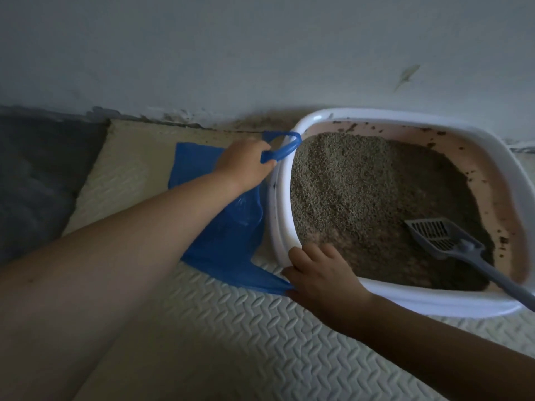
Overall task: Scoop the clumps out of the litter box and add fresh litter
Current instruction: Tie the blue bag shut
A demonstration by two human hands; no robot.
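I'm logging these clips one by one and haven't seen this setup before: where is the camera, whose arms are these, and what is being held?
There is no machine here: a person works with bare hands, and the single picture comes from a camera worn on their head, looking down. The left hand grips one loop handle of a blue plastic bag lying on the cream patterned mat; the right hand holds the bag's other handle at the near corner of the white litter box, fingers on its rim. The box holds grey litter, and a grey scoop lies in it untouched, its handle sticking out over the rim.
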